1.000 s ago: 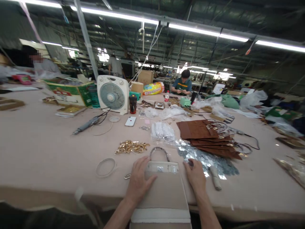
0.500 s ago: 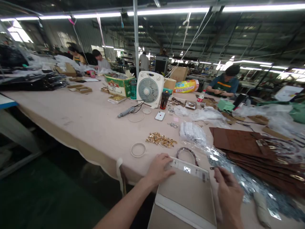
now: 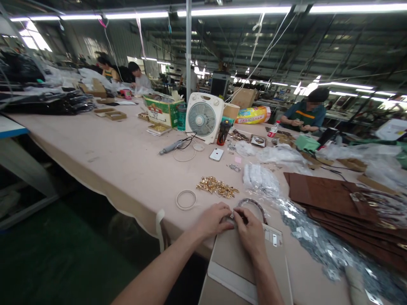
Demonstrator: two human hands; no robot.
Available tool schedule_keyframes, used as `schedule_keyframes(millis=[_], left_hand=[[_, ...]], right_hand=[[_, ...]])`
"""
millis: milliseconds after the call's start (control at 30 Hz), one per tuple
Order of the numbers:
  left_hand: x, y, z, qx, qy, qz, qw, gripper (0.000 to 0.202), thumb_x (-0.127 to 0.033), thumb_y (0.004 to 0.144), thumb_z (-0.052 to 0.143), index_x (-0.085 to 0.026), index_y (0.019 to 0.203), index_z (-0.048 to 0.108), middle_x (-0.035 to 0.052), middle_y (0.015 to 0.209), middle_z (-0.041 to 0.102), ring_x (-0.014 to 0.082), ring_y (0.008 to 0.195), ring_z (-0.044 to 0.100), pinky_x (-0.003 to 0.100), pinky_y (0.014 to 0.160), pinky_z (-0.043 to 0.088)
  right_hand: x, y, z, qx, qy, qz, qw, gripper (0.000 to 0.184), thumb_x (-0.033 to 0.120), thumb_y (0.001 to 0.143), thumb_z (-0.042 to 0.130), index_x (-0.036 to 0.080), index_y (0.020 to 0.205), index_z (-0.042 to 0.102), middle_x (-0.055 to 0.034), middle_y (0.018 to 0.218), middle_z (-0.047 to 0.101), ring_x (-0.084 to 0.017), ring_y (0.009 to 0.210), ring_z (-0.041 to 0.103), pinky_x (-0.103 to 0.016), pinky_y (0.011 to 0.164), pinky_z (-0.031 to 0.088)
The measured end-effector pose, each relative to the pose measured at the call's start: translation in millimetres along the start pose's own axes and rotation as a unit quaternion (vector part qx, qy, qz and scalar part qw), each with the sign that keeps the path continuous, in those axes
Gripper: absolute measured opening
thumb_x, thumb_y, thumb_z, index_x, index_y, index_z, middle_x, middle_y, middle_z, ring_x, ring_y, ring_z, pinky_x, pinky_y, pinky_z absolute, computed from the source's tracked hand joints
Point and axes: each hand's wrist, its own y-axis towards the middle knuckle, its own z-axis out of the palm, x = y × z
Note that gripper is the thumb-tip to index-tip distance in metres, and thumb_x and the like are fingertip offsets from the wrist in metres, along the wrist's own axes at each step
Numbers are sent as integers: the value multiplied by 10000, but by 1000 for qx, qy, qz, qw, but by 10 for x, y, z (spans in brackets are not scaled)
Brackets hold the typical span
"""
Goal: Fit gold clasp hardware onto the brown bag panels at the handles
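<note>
A flat beige bag panel (image 3: 233, 254) with a pale upper band lies at the table's front edge. My left hand (image 3: 216, 220) grips its upper left corner, fingers curled over the edge. Against those fingertips, my right hand (image 3: 249, 228) pinches a small metal piece (image 3: 232, 215), largely covered by the fingers. A shiny metal plate (image 3: 275, 239) shows on the band right of my right wrist. Just beyond the panel's top edge curves a dark patterned handle (image 3: 261, 206). Gold-coloured fittings (image 3: 216, 186) form a loose heap farther back, and a roll of pale tape (image 3: 186, 200) lies left of them.
Grey metal plates (image 3: 318, 239) spread along the right, beside stacked brown leather pieces (image 3: 324, 190). A fan (image 3: 205, 116), a phone (image 3: 216, 154) and a grey corded tool (image 3: 171, 147) are farther back. A co-worker (image 3: 305, 114) sits across the table.
My right hand has moved left from beside the panel to its upper left corner, bringing the small metal piece to my left fingertips. The view has shifted slightly.
</note>
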Motion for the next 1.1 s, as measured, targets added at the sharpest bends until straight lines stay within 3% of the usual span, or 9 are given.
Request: schedule_keyframes(millis=[200,367,600,933,1100], left_hand=[[-7,-31,2,-23,-45,6,999,310,-251,854,846,-245,1139,723,45,1231,687,234,1170,625,349,1046,487],[-25,-25,15,-34,-65,-12,997,276,-226,842,852,-242,1088,728,24,1197,703,219,1140,631,329,1018,495],[-55,0,47,-47,-60,-37,996,210,-225,846,842,-250,1023,733,2,1165,717,212,1111,640,319,973,499],[-58,-7,68,-51,-35,-42,997,191,-260,864,831,-256,1028,734,6,1149,712,214,1104,643,323,966,503],[-45,-27,4,-20,-19,-7,1000,491,-410,782,905,-250,1191,687,49,1284,660,247,1185,623,352,1014,507]], right_hand=[[-142,89,-116,-6,26,34,999,261,477,921,618,252,995,730,-43,1022,757,-261,991,669,-396,924,483],[-230,119,-207,42,66,49,996,301,508,920,614,237,998,720,-26,872,715,-222,779,612,-364,772,473],[-204,85,-207,41,71,30,996,261,469,928,624,236,986,726,-54,1017,758,-267,1015,664,-390,940,474],[-112,32,-168,15,66,43,997,316,516,919,632,225,1010,713,-77,1005,761,-274,946,694,-404,894,516],[-117,6,-192,31,80,43,995,305,516,921,642,228,989,712,-71,982,754,-275,957,684,-394,878,527]])
